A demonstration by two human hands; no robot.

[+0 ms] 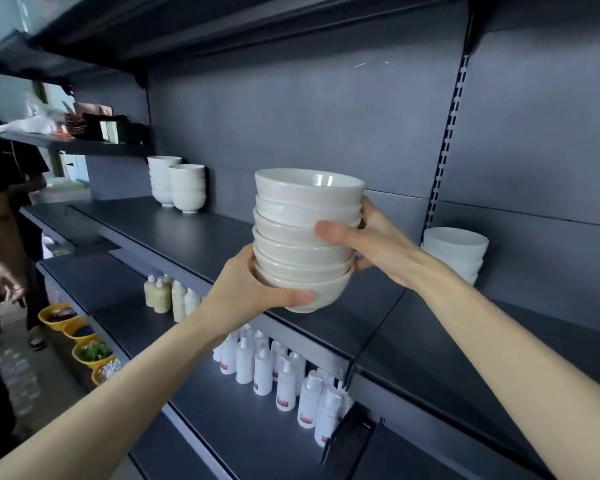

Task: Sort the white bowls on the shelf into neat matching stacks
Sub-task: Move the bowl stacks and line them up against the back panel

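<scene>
**Both hands on the bowl stack at the shelf**

And here we are in front of the big dark shelf (pixel 194 233), its boards running from far left of our fingers to well off to their right. Over on the left, well apart from our fingers, a person in dark clothes (pixel 4 202) stands by the shelving.

Right in the middle we have the tall stack of white bowls (pixel 305 237), nested upright and carried in front of the middle board. We cannot tell whether its foot touches that board.

Our left hand (pixel 257 292) cups the bottom bowl, with the thumb curled across its front. Our right hand (pixel 378 244) grips the stack's right side, thumb pressed on the middle bowls, fingers wrapped round behind.

Just beyond the right fingers, a shorter stack of white bowls (pixel 456 251) sits against the back panel. Far to the left of the left fingers, two more bowl stacks (pixel 177 183) stand side by side, touching or nearly so.

Below our fingers, on the lower board, white bottles (pixel 274 372) crowd together. Yellowish bottles (pixel 163 294) stand below and left of the left fingers. Lowest and furthest left, small yellow tubs (pixel 84 341) hold chopped food.
</scene>
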